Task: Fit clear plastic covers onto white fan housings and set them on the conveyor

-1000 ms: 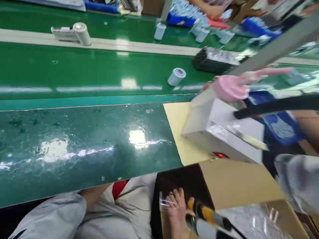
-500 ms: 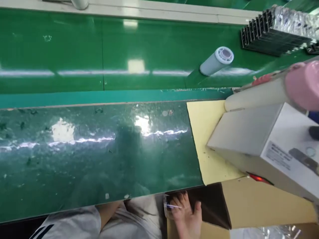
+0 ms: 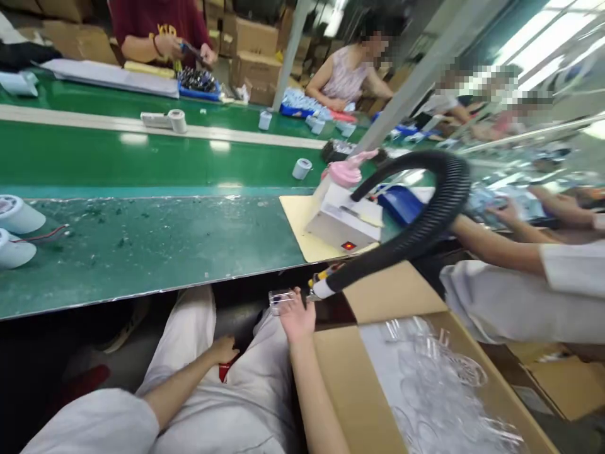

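My right hand (image 3: 297, 318) is below the table's front edge, palm up, holding a clear plastic cup (image 3: 278, 302) at its fingers. The thumb stands apart from the fingers. Right by this hand is the white and yellow nozzle end (image 3: 322, 289) of a thick black corrugated hose (image 3: 416, 233); I cannot tell whether it touches the cup. My left hand (image 3: 224, 350) rests curled over my lap, with a small red thing (image 3: 225, 371) just under it. Whether the fingers grip it is hidden.
An open cardboard box (image 3: 340, 378) with clear plastic parts (image 3: 435, 384) stands at my right. A white machine (image 3: 345, 217) with a lit red switch sits on a yellow sheet (image 3: 295, 221). Pale blue cylinders (image 3: 19, 214) lie at the table's left. Co-workers sit across the green conveyor (image 3: 70, 148) and at right.
My view has lifted and widened, bringing the hose, the full box and co-workers into sight. My left hand now shows over my lap. The cup is still in my right hand.
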A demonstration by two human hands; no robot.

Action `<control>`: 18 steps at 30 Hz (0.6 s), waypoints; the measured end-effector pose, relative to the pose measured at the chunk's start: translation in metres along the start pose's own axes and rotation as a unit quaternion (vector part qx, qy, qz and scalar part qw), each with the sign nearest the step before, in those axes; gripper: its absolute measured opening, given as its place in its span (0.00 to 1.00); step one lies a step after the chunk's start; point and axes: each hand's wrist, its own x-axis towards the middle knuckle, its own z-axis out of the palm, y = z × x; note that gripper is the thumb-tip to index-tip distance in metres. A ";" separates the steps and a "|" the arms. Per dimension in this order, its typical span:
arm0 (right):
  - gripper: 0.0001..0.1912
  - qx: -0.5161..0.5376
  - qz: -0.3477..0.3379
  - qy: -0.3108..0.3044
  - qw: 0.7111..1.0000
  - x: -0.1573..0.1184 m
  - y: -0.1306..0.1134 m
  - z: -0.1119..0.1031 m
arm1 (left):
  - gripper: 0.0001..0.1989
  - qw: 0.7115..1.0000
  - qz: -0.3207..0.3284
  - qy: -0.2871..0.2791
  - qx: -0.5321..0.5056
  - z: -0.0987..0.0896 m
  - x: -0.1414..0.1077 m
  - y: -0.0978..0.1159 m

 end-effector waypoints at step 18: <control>0.09 -0.012 -0.148 -0.006 0.989 -0.042 0.004 -0.002 | 0.38 0.953 0.295 0.033 -0.062 -0.075 -0.027 0.177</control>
